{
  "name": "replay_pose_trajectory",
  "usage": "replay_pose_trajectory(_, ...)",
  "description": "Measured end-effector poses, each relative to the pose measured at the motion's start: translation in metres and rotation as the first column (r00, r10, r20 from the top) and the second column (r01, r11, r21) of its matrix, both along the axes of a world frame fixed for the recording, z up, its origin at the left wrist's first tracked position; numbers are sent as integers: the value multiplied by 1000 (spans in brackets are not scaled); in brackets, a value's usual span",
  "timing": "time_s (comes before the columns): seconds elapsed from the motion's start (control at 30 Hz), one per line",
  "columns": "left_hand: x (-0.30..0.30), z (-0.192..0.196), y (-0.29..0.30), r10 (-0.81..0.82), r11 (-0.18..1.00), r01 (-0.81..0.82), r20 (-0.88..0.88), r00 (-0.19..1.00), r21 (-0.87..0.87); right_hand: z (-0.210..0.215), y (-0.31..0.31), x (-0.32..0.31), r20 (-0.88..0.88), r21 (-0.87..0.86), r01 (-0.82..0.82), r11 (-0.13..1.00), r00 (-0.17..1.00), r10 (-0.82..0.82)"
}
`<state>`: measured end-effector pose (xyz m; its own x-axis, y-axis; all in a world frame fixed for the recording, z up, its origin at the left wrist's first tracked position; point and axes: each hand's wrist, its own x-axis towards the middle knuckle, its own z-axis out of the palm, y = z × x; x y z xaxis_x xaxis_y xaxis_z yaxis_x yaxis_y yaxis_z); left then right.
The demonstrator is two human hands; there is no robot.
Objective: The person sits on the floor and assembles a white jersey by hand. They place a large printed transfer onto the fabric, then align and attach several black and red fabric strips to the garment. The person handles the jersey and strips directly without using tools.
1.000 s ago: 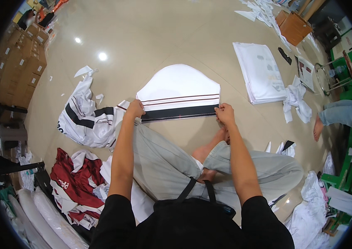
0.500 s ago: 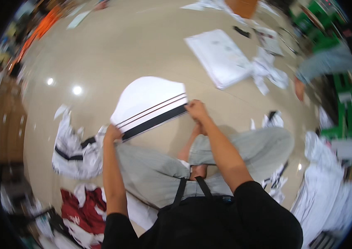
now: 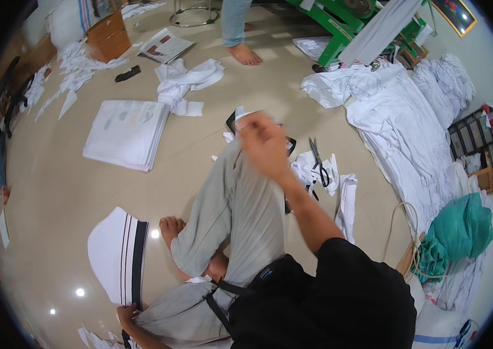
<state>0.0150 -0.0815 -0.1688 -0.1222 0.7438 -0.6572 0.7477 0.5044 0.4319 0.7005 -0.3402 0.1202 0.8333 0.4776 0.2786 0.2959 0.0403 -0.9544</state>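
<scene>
A white sleeve piece [image 3: 107,250] with a rounded edge, thin dark stripes and a black band lies on the floor at my left. My left hand [image 3: 126,314] is closed on its near corner, by the black band. Over my raised knee, my right hand [image 3: 263,142] is smeared by motion, with the fingers apparently bent; whether it holds anything cannot be made out. Black-handled scissors [image 3: 320,166] rest on white cloth scraps [image 3: 303,168] to the right of that hand. Dark and white pieces behind the right hand are partly hidden.
A flat stack of white fabric [image 3: 127,134] lies ahead, beside a crumpled white cloth [image 3: 185,81]. Large heaps of white cloth [image 3: 392,122] spread along the right, near a green bundle [image 3: 462,227]. Another person's bare foot [image 3: 245,55] stands by a green machine frame [image 3: 339,29].
My view has swung to the right. The right hand has let go of the sleeve piece and moved over my right knee towards the scissors, while the left hand still grips its corner.
</scene>
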Motion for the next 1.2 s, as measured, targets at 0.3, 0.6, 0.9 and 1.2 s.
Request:
replay_pose_trajectory(0.3, 24, 13, 15, -169, 904, 289, -358, 918, 315, -245, -123, 213, 439, -468, 406, 785, 878, -192)
replay_pose_trajectory(0.6, 8, 31, 14, -129, 773, 373, -449, 884, 514, -186, -53, 209, 512, -601, 338, 724, 859, 24)
replay_pose_trajectory(0.9, 320, 193, 1, -506, 677, 236, 209, 837, 698, 59, 32, 147, 126, -240, -395, 887, 893, 432)
replay_pose_trajectory(1.2, 506, 314, -66, -654, 728, 11, 689, 311, 686, 182, 73, 16, 191, -406, -830, 382, 332, 924)
